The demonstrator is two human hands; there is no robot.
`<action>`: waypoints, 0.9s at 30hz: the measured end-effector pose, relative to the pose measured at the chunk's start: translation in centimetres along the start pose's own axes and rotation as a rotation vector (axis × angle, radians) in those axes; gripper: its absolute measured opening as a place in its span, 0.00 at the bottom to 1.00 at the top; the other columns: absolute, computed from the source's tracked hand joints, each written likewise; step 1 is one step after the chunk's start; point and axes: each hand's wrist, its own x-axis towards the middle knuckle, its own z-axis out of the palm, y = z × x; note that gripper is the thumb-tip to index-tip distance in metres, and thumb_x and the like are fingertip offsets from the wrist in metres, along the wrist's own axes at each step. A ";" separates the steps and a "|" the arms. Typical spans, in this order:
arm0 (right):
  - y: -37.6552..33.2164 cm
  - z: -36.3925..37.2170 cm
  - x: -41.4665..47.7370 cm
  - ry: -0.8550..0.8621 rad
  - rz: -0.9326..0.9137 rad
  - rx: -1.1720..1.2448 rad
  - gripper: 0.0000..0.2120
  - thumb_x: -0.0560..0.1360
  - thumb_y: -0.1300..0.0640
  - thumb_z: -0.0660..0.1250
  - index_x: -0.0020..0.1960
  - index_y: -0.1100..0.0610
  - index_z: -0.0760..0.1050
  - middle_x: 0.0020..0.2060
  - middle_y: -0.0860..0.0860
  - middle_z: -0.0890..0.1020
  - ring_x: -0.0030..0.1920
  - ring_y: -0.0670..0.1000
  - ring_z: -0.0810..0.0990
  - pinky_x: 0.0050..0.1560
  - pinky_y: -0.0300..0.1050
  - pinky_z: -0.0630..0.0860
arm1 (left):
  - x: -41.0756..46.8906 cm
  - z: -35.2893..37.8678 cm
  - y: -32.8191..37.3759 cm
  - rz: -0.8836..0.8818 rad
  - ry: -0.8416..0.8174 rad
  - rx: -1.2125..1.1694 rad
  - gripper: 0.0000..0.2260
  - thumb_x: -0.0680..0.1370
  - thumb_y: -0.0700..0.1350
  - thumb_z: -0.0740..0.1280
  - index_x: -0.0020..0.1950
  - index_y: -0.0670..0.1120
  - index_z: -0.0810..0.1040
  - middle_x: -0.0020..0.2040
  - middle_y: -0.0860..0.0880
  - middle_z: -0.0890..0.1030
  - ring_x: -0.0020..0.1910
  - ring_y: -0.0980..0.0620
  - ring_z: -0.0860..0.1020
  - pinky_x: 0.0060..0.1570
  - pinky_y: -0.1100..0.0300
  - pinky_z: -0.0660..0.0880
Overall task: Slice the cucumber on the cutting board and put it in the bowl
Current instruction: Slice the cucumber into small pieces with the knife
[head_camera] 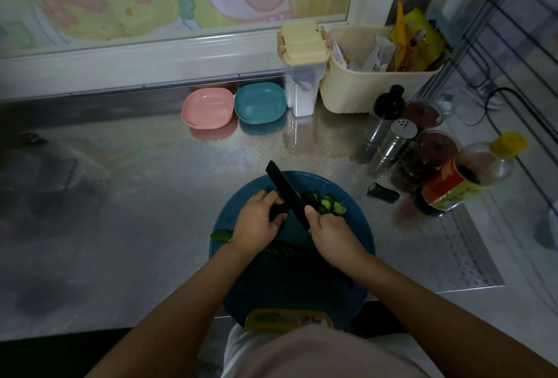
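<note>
My left hand [256,223] is curled over the dark green cucumber [278,211], fingertips tucked down and pinning it to the round blue cutting board [290,284]. My right hand [332,232] is closed tight round the handle of the black-bladed knife [287,193], thumb lying along the blade's side. The blade slants away from me, just beside my left knuckles. To the right of the blade a small heap of pale green cucumber slices [329,204] lies on the board. A green cucumber tip [222,235] pokes out left of my left wrist. I cannot tell whether it belongs to the held piece.

A cut cucumber end [383,192] lies on the steel counter [136,196], near the spice jars. A shallow pink plastic bowl [207,108] and a teal plastic bowl [260,102] stand side by side at the back wall, well apart from the board.
</note>
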 end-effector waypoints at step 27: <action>0.1 0.0 0.1 0.003 -0.015 -0.006 0.34 0.82 0.44 0.46 0.39 0.68 0.77 0.33 0.60 0.79 0.36 0.58 0.79 0.40 0.51 0.75 | -0.1 0.3 -0.2 -0.037 0.020 -0.031 0.08 0.71 0.42 0.72 0.47 0.43 0.76 0.45 0.48 0.77 0.45 0.50 0.76 0.41 0.59 0.72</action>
